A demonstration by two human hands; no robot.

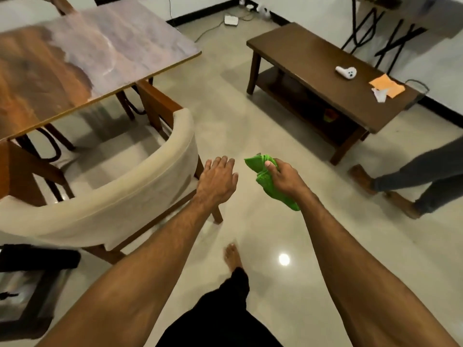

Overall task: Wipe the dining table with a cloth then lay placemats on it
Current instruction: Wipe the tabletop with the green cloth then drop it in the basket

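At the upper left, the dining tabletop (pixel 100 46) is seen, glossy and marbled in brown and grey, with a cream-backed chair (pixel 155 171) drawn up at its near corner. Pale polished floor tiles (pixel 250 116) are spread across the room, and a light is mirrored in them. To the right, a low dark wooden tabletop (pixel 313 58) is set near the wall. A white controller (pixel 346 72), an orange sheet (pixel 387 85) and a crumpled white scrap (pixel 379 95) are laid on it. Another person's legs (pixel 421 171) are caught at the right edge. A bright green cloth (pixel 261 181), bunched and ribbed in texture, is gripped in the right hand (pixel 285 179), the thumb pressed over its top, above the floor and well apart from the dining tabletop. The left hand (pixel 216 179) is held palm down just beside the cloth, fingers loosely spread, with nothing held.
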